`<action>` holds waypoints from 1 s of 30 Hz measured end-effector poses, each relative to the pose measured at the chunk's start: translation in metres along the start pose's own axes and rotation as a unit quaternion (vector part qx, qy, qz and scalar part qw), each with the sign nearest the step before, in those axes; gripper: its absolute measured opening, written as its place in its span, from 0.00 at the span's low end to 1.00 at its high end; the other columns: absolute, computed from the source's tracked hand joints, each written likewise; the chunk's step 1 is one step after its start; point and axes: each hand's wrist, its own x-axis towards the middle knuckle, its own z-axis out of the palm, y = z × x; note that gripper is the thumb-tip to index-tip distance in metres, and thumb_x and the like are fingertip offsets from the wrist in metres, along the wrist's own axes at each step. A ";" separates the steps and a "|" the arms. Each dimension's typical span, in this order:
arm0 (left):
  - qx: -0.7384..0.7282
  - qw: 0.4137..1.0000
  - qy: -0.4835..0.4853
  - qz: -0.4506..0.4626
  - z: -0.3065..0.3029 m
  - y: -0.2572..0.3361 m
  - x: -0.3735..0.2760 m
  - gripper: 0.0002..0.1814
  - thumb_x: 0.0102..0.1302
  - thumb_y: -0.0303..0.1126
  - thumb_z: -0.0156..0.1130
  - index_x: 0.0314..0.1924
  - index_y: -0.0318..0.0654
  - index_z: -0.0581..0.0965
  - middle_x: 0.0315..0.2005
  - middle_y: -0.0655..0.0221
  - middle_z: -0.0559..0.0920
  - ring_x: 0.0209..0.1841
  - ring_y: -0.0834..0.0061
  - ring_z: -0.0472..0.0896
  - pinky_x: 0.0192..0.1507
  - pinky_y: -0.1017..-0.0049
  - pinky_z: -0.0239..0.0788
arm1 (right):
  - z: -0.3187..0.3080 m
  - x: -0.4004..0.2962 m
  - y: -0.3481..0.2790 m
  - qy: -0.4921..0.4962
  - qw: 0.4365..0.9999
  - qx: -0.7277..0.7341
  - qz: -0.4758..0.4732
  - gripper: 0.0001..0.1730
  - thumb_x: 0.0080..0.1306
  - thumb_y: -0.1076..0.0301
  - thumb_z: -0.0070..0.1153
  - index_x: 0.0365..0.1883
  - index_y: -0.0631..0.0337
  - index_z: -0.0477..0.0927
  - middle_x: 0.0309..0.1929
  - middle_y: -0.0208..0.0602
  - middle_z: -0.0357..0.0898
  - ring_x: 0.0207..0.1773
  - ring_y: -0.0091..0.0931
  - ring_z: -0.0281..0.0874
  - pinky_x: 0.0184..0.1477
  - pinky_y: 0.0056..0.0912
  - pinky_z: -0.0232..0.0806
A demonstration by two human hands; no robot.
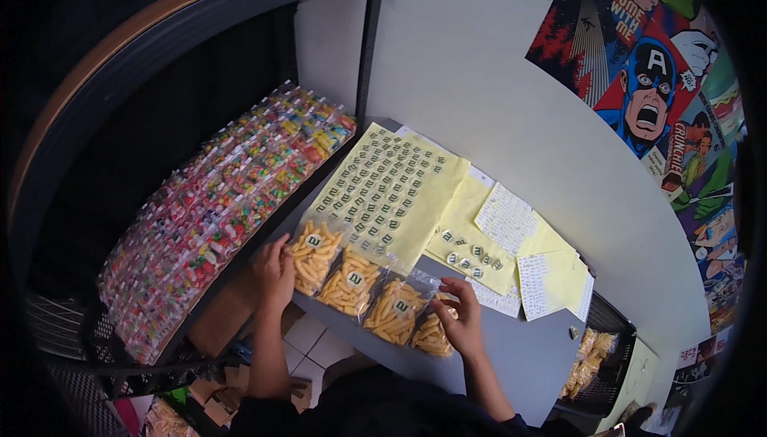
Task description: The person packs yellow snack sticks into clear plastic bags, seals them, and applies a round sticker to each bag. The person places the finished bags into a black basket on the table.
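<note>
Four-sided clear plastic bags of pale yellow stick snacks lie in a row along the near edge of the grey table [509, 347]. Round stickers with dark letters sit on the leftmost bag [311, 260], the second bag [352, 284] and the third bag [392, 314]. My left hand [275, 275] is at the left edge of the leftmost bag, its fingers loosely bent. Over the rightmost bag [432, 335] is my right hand [461, 320], thumb and forefinger apart, covering part of it. Behind the bags lies a yellow backing sheet of round stickers [383, 191].
Left of the table, a rack of small candy bags [233, 209] slopes close by. More yellow sticker sheets [473, 245] and white label sheets [509, 218] overlap toward the wall. At right, a black crate [608, 353] holds snack bags [587, 362]. Cardboard pieces [225, 395] lie below.
</note>
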 end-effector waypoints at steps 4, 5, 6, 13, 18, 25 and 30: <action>0.123 0.991 0.049 -0.030 0.006 0.018 0.004 0.22 0.64 0.44 0.48 0.55 0.45 0.67 0.52 0.64 0.69 0.57 0.62 0.63 0.56 0.59 0.51 | 0.003 0.008 0.000 0.017 1.000 -0.021 -0.016 0.19 0.53 0.77 0.58 0.44 0.62 0.71 0.45 0.39 0.70 0.48 0.30 0.71 0.44 0.30 0.70; 0.144 0.987 0.060 -0.044 0.006 0.024 0.002 0.23 0.63 0.45 0.49 0.56 0.44 0.66 0.53 0.64 0.67 0.58 0.62 0.61 0.56 0.59 0.48 | 0.003 0.007 -0.001 0.012 0.999 -0.033 -0.021 0.18 0.54 0.77 0.58 0.44 0.62 0.71 0.46 0.39 0.69 0.48 0.29 0.70 0.45 0.29 0.69; 0.139 0.985 0.104 -0.018 0.006 0.034 0.001 0.23 0.62 0.44 0.50 0.55 0.44 0.67 0.54 0.64 0.67 0.58 0.61 0.61 0.56 0.58 0.48 | 0.002 0.007 -0.001 0.009 0.999 -0.043 -0.026 0.18 0.54 0.76 0.58 0.44 0.62 0.71 0.46 0.38 0.69 0.49 0.28 0.69 0.45 0.28 0.68; -0.079 0.966 0.111 0.218 0.032 0.112 -0.002 0.18 0.58 0.35 0.51 0.47 0.34 0.69 0.49 0.57 0.70 0.53 0.59 0.64 0.56 0.60 0.48 | -0.020 -0.015 -0.009 0.070 0.995 -0.069 -0.032 0.15 0.55 0.75 0.58 0.42 0.64 0.73 0.42 0.40 0.73 0.45 0.27 0.73 0.43 0.27 0.69; -0.186 0.911 -0.110 0.351 0.088 0.185 -0.046 0.16 0.55 0.33 0.56 0.44 0.35 0.70 0.44 0.60 0.72 0.50 0.60 0.67 0.53 0.64 0.53 | -0.061 -0.047 0.000 0.150 0.984 -0.095 -0.036 0.15 0.55 0.77 0.57 0.42 0.64 0.74 0.40 0.40 0.75 0.44 0.28 0.75 0.42 0.27 0.69; -0.202 0.739 -0.388 0.513 0.138 0.256 -0.139 0.17 0.51 0.31 0.62 0.43 0.40 0.72 0.41 0.68 0.76 0.44 0.65 0.73 0.47 0.68 0.58 | -0.127 -0.104 0.013 0.284 0.954 -0.085 -0.051 0.15 0.51 0.77 0.55 0.40 0.65 0.75 0.38 0.41 0.77 0.41 0.32 0.76 0.40 0.29 0.67; -0.169 0.713 -0.433 0.526 0.163 0.288 -0.190 0.19 0.52 0.30 0.61 0.46 0.40 0.71 0.43 0.65 0.76 0.44 0.64 0.74 0.45 0.67 0.61 | -0.182 -0.148 0.032 0.305 0.947 -0.092 -0.047 0.16 0.50 0.78 0.54 0.40 0.66 0.75 0.37 0.41 0.77 0.41 0.30 0.76 0.40 0.28 0.67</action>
